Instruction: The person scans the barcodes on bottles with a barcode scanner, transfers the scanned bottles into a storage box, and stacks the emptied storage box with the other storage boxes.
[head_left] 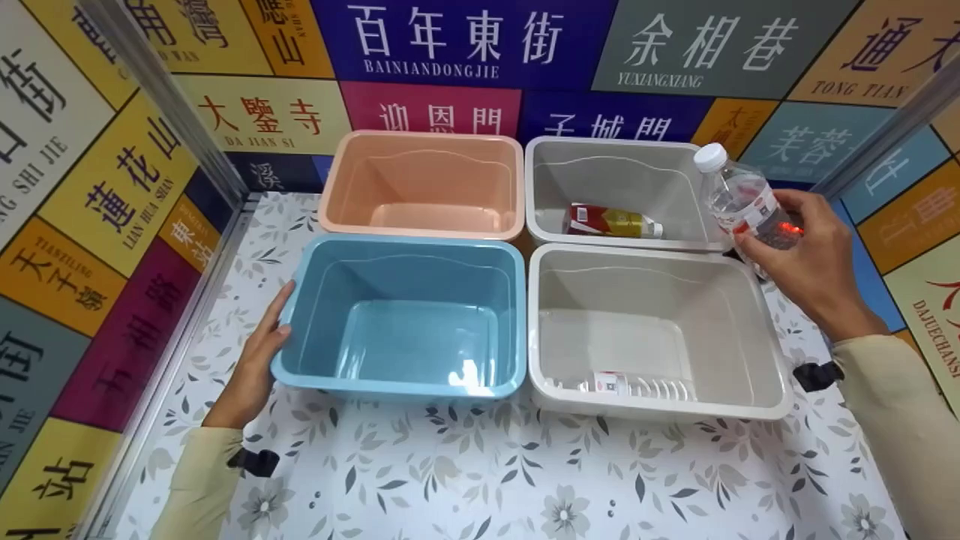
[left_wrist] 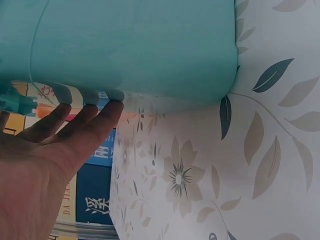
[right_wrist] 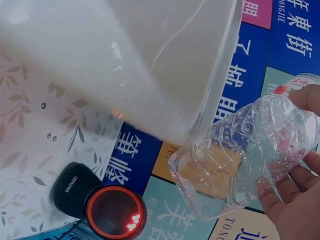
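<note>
In the head view, my right hand [head_left: 814, 262] grips a clear plastic bottle [head_left: 731, 187] with a white cap and a red-and-white label. The bottle leans cap-up beyond the right edge of the back grey bin [head_left: 615, 142]. The right wrist view shows its ribbed, see-through lower part [right_wrist: 220, 155], the fingers around the label area. My left hand [head_left: 251, 367] touches the left side of a blue bin [head_left: 397, 388] with extended fingers. In the left wrist view, these fingertips [left_wrist: 114, 110] meet the bin's outer wall [left_wrist: 140, 45].
A peach bin [head_left: 424, 136] stands behind the blue one. Inside the back grey bin lies a red-and-gold bottle [head_left: 615, 221]. The front off-white bin [head_left: 660, 406] holds another clear bottle [head_left: 645, 386]. A small black device with a red-lit ring [right_wrist: 116, 187] stands beyond the bins. Sign-printed walls surround the table.
</note>
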